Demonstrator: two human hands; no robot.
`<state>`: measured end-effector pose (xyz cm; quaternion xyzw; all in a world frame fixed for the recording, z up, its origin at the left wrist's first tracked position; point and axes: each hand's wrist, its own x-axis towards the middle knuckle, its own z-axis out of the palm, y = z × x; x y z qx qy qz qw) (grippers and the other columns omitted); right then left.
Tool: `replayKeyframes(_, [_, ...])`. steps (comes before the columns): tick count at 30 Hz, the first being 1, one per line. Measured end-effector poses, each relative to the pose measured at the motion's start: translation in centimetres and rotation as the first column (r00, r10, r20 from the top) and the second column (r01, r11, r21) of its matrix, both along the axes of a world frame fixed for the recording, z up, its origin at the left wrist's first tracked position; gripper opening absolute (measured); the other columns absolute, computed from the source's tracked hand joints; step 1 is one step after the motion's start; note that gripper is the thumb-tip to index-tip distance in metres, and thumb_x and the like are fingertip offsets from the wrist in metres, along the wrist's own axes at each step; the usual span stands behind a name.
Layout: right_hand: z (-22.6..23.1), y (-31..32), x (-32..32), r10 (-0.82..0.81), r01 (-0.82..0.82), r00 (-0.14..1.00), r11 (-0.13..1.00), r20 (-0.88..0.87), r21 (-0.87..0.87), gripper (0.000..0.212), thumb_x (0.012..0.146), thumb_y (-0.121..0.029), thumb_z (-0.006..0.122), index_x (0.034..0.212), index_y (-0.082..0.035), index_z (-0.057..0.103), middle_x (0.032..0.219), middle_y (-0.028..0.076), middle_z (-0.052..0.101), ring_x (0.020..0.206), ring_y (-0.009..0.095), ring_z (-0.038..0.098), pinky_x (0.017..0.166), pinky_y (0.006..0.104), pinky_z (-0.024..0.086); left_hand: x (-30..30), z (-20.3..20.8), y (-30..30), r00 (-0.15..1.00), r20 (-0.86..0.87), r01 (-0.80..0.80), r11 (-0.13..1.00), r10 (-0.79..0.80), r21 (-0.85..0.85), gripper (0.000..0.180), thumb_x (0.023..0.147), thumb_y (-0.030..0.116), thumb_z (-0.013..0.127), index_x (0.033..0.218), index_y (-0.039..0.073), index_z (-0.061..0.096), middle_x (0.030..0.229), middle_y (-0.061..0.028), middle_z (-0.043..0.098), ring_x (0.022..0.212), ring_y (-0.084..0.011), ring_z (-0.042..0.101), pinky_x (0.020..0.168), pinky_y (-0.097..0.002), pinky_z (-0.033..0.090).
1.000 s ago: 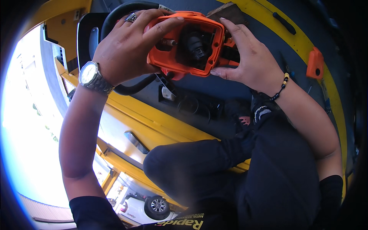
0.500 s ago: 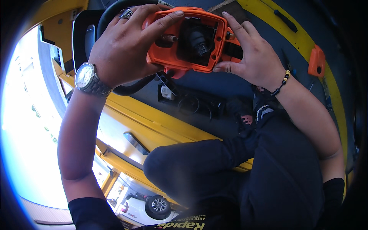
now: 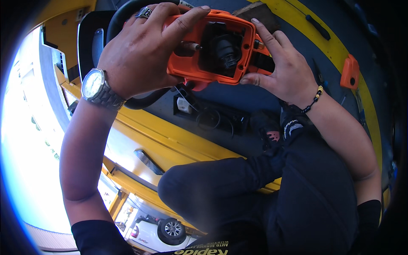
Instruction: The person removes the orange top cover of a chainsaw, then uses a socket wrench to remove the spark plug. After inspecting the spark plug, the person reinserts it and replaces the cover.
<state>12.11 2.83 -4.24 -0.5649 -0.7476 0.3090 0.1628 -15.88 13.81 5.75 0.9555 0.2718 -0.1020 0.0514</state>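
Note:
An orange chainsaw body (image 3: 185,63) is held up at the top of the view, its upper opening uncovered. Inside that opening show a spark plug (image 3: 191,46) and a dark ribbed part (image 3: 227,51). My left hand (image 3: 142,51) wraps the left side of the housing, thumb along its upper rim, some fingers hidden behind. At the right end, my right hand (image 3: 287,63) grips the housing between thumb and fingers. A curved black handle (image 3: 146,100) passes below and behind my left hand.
An orange cover (image 3: 349,72) and a black-handled screwdriver (image 3: 318,26) lie at right. Near the top is a wooden block (image 3: 261,15). A black tray (image 3: 231,119) sits below the saw; a phone (image 3: 148,161) rests on the yellow structure. A white vehicle (image 3: 148,238) stands lower left.
The chainsaw body has shifted slightly right and down, tilting a little, with both hands still on it. The view has also moved slightly.

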Motion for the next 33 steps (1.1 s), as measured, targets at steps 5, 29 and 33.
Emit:
replayKeyframes(5, [-0.4,-0.2,0.2,-0.012,0.015,0.998,0.998,-0.062,0.059,0.116,0.068,-0.063,0.081,0.162,-0.021,0.028,0.108,0.012,0.054,0.091,0.033,0.063,0.081,0.0433,0.055,3.2,2.8,-0.1,0.991,-0.132,-0.032,0.994,0.018,-0.106,0.091,0.071,0.034,0.088,0.147,0.006,0.047,0.127,-0.0197,0.056,0.116,-0.0353,0.061,0.096,-0.0436,0.054])
replayKeyframes(29, [-1.2,-0.4,0.0,0.01,-0.015,0.999,0.986,0.031,0.163,0.118,0.067,-0.059,0.082,0.16,-0.011,0.03,0.109,0.012,0.055,0.093,0.033,0.065,0.08,0.0424,0.057,3.0,3.0,-0.1,0.995,-0.092,0.037,0.996,-0.045,-0.086,0.088,0.071,0.032,0.087,0.145,0.003,0.049,0.124,-0.0232,0.056,0.111,-0.0393,0.063,0.092,-0.0444,0.056])
replayKeyframes(33, [-1.3,-0.4,0.1,0.003,-0.009,0.999,0.991,0.046,0.132,0.118,0.066,-0.061,0.082,0.161,-0.013,0.029,0.108,0.012,0.054,0.091,0.033,0.065,0.079,0.0429,0.058,3.1,2.8,-0.3,0.998,-0.04,0.043,0.996,-0.046,-0.077,0.09,0.068,0.035,0.088,0.144,0.004,0.05,0.121,-0.0215,0.057,0.105,-0.0377,0.064,0.088,-0.0443,0.056])
